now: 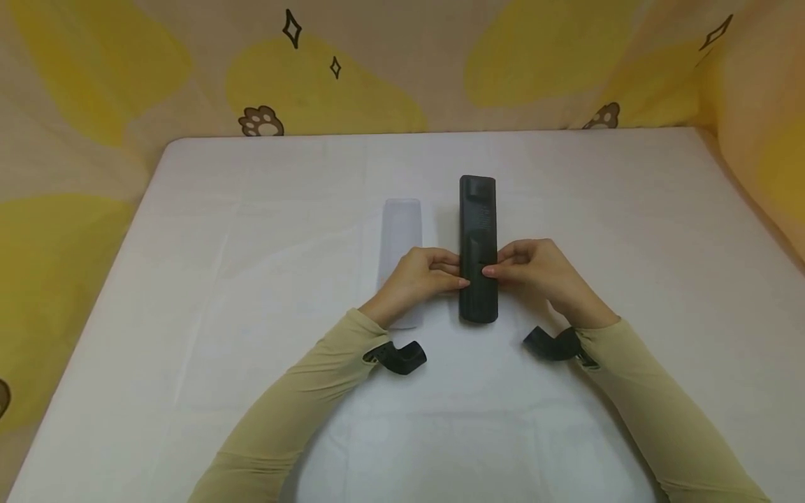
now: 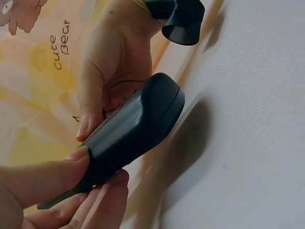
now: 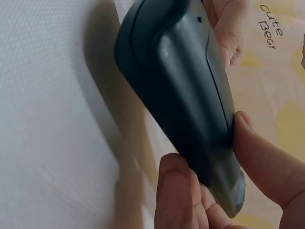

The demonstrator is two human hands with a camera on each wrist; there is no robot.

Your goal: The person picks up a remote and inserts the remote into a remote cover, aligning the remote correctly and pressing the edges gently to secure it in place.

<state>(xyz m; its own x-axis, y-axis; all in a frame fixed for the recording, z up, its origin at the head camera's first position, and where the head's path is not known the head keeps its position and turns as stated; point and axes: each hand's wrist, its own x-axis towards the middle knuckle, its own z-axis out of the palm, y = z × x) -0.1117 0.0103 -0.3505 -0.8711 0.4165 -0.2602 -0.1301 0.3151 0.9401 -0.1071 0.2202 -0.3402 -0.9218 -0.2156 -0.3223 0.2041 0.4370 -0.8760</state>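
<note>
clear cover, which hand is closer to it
Left: the left hand partly hides the clear cover in the head view; the right hand is farther right, gripping the remote.

Looks like smooth, softly glossy plastic on the remote control (image 1: pixel 479 244) between left hand (image 1: pixel 420 274) and right hand (image 1: pixel 544 271); translucent plastic on the flat strip (image 1: pixel 400 234) beside the left. Below both, looks like finely textured matt cloth on the worktop (image 1: pixel 264 258).

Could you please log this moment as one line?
left hand: pinches black remote control | right hand: pinches it too | translucent case: on white table, left of remote
</note>
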